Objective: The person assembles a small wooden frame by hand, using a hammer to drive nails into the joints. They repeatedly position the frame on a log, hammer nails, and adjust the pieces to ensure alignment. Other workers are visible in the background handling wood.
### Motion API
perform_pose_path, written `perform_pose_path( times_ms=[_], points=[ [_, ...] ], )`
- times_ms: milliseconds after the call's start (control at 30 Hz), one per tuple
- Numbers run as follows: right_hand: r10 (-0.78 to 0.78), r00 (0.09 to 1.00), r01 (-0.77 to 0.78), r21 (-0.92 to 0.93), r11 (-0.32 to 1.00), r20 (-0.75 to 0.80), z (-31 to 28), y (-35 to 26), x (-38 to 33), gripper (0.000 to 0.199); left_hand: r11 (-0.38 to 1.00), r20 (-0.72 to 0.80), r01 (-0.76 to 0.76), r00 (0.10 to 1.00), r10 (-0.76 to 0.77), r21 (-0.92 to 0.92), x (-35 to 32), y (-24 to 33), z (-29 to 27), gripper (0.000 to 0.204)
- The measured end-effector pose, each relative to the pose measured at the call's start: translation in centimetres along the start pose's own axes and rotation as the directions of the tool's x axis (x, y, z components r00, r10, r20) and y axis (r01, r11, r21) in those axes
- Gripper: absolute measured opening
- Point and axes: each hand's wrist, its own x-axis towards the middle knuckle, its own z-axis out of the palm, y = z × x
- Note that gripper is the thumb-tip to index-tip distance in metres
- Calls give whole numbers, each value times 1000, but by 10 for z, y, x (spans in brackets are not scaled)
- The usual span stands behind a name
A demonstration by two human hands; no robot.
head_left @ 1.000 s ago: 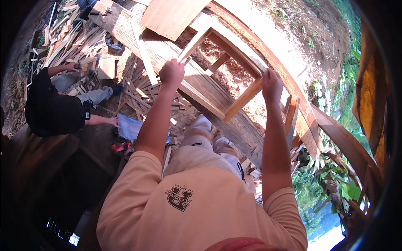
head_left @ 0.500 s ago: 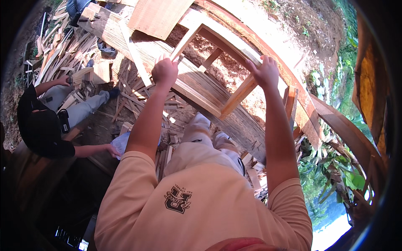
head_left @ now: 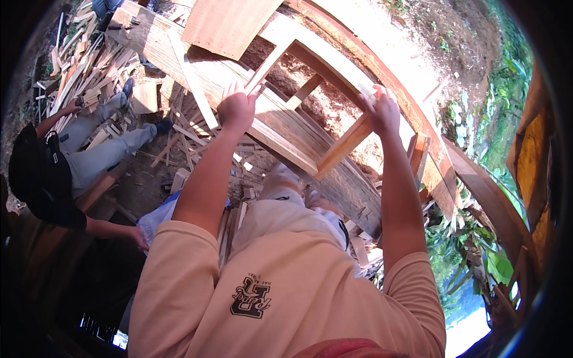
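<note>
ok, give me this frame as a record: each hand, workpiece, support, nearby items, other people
left hand: on the workpiece's left corner; grip firmness unclear
right hand: at its right corner, fingers over the top; grip firmness unclear
workpiece: rectangular wooden frame, open in the middle
support: frame sits over a wide plank; contact unclear
nearby: flat wooden panel beyond the left hand; heap of offcuts at upper left
other people: co-worker in a dark top at left, one hand at a pale bag or cloth
</note>
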Motion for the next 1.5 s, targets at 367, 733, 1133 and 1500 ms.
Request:
perform_pose_path(
  times_ms=[367,733,1133,1500],
  points=[
    [-12,1000,10,114,993,14,10,6,2,60,1000,-21,-24,999,24,14,2,-3,5,42],
    [15,1000,-15,41,999,7,2,0,-2,67,998,33,59,998,-58,-29,-1,6,-5,37],
    [64,998,-55,-242,969,27,-5,-14,-2,70,831,332,210,943,-33,-516,38,-49,-21,75],
    [-22,990,-10,-225,974,-140,1,-19,-5,78,988,42,-6,999,12,-154,7,-15,-1,67]
  ],
)
